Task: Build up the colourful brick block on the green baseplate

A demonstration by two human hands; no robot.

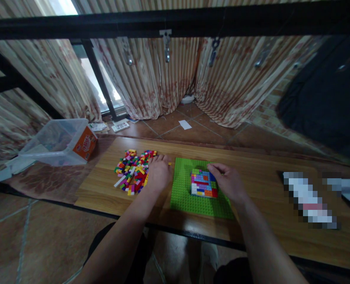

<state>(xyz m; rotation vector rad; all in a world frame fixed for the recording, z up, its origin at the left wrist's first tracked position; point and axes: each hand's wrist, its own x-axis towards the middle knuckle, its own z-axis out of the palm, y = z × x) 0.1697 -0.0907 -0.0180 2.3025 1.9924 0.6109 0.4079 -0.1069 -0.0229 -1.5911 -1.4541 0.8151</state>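
Note:
A green baseplate (183,193) lies on the wooden table (260,205) in front of me. On it sits a flat patch of coloured bricks (203,184), several rows deep. My right hand (228,182) rests at the patch's upper right corner, fingers curled together and pressing on the bricks there. My left hand (159,172) lies on the right edge of a pile of loose coloured bricks (132,170), fingers bent down into the pile; what they hold, if anything, is hidden.
A clear plastic bin (56,142) with an orange label stands on the floor-level surface at the far left. A blurred-out object (309,201) lies on the table at the right. A black bar (175,23) crosses overhead; curtains (151,83) hang behind.

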